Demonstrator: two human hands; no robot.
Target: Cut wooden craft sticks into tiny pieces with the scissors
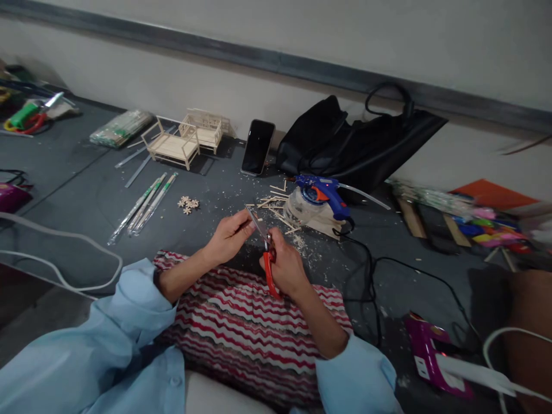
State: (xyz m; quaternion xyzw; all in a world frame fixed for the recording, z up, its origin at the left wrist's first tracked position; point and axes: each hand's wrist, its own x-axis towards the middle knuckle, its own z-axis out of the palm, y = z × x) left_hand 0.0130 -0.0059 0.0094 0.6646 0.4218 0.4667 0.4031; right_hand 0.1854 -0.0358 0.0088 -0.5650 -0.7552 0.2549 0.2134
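My right hand [287, 267] grips red-handled scissors [266, 254], blades pointing up and left. My left hand [229, 236] is pinched on a thin wooden stick [248, 212] at the blades' tip. Both hands hover over a red-and-white striped cushion [241, 328] on my lap. Cut wooden sticks [276, 202] and sawdust lie on the grey floor just beyond the hands.
A blue glue gun [321, 194] rests on a stand with a black cord. A phone [257, 146], black bag [345, 144], two small stick furniture models [185, 138], packed glue sticks [144, 207], wooden flower pieces [188, 203], white cables [64, 253] and coloured craft supplies [487, 221] surround me.
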